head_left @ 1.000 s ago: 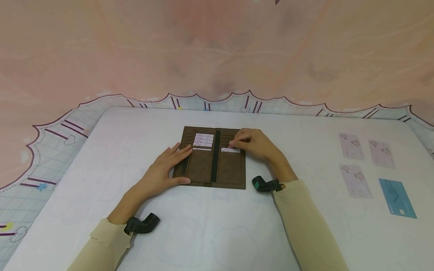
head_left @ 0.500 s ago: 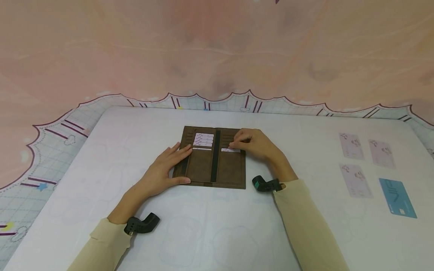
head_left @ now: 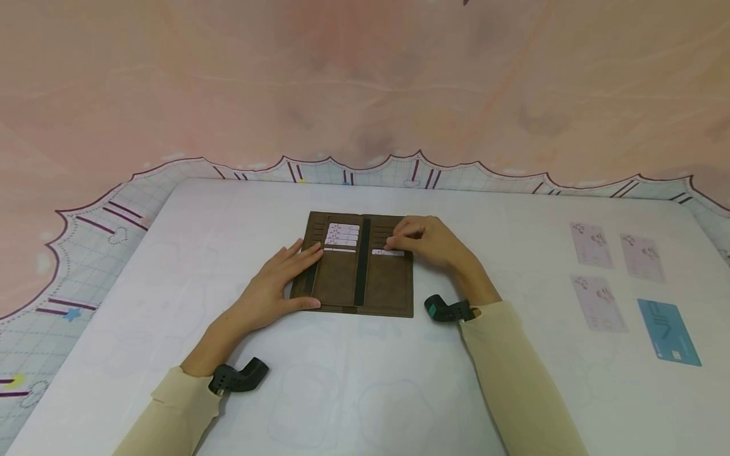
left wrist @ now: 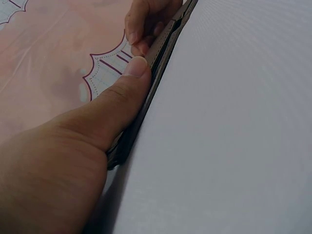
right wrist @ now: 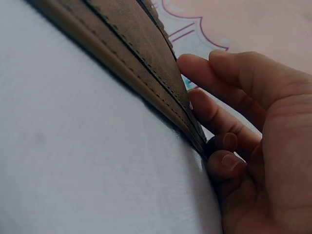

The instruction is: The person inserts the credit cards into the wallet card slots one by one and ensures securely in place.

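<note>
Peach-coloured sheeting (head_left: 285,82) with a scalloped, plum-lined border (head_left: 383,177) spreads beyond the far edge of a white table (head_left: 336,405). On it, a brown bifold wallet (head_left: 341,282) lies open and flat, a little far of the middle, its two panels left and right of a dark central band (head_left: 362,266). The person's right hand (head_left: 429,242) works over the right panel with fingers curled, thumb and forefinger tips narrowly together just above a white card (head_left: 384,253) whose upper edge shows from a slot; whether they actually pinch it cannot be told. The left hand (head_left: 267,294) lies with fingers extended and thumb spread wide, the fingertips on the wallet's left side and the thumb touching its near edge.

Printed cards (head_left: 342,235) sit stepped in the left panel's upper slots, with a thin pale strip (head_left: 339,250) just below them. Each wrist wears a black strapped device, left (head_left: 239,377) and right (head_left: 448,310), next to beige sleeves (head_left: 519,380). Well apart to the right, three pale pink patterned cards, far left (head_left: 590,245), far right (head_left: 642,258) and near left (head_left: 599,305), lie separately, with a blue chip card (head_left: 668,332) at the near right.
</note>
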Available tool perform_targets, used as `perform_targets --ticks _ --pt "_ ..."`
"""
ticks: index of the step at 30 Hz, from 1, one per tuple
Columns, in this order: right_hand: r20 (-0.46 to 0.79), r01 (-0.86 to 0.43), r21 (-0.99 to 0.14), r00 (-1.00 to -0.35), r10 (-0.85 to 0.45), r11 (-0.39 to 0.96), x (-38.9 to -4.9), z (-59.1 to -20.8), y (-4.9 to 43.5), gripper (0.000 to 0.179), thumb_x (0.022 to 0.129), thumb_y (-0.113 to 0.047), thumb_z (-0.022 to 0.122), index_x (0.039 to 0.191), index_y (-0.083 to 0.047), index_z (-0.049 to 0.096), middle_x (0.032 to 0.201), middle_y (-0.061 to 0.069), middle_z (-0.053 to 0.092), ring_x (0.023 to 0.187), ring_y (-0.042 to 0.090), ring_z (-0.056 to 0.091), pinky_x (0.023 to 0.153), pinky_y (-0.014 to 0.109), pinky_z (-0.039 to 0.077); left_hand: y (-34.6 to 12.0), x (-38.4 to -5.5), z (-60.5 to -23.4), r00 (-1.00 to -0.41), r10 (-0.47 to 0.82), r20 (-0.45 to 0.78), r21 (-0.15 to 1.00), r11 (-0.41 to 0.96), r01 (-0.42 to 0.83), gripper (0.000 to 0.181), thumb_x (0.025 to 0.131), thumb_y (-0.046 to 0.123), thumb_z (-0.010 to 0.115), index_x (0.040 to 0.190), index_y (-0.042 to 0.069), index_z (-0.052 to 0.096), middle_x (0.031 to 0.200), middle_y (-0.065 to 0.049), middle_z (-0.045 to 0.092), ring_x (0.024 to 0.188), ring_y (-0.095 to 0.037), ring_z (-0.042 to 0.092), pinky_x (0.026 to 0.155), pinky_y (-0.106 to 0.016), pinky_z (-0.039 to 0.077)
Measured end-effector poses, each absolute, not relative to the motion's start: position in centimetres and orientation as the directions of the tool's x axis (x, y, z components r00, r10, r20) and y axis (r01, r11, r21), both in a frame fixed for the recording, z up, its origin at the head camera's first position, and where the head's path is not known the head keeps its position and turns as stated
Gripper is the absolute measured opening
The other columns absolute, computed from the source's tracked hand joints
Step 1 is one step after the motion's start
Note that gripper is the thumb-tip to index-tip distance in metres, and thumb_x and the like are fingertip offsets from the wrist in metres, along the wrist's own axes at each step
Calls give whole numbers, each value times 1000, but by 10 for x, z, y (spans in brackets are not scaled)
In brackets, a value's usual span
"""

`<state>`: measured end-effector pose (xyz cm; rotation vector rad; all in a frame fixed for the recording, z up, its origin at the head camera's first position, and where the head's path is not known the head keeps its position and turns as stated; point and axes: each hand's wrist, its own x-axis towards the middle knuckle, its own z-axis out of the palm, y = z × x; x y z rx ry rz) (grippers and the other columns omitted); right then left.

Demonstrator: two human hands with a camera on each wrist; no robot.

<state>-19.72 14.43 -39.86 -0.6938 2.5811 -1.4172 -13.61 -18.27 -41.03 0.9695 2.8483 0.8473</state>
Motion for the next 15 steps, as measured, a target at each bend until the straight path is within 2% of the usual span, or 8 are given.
perform_targets --ticks 6,15 --pt "126 -359 -804 -882 -455 474 -199 -397 144 18 92 -26 66 85 -15 78 93 -3 66 90 14 57 82 33 45 -183 -136 -409 -806 571 158 499 658 564 86 79 41 76 150 15 35 154 -1 30 145 -26 11 116 -46 7" --pt "125 -367 -788 -882 -455 494 -200 -397 144 19 92 -26 65 81 -18 77 90 -6 67 89 12 58 82 33 46 -182 -136 -409 -808 569 149 499 662 559 86 79 42 76 150 16 35 154 -1 30 145 -25 10 116 -46 6"
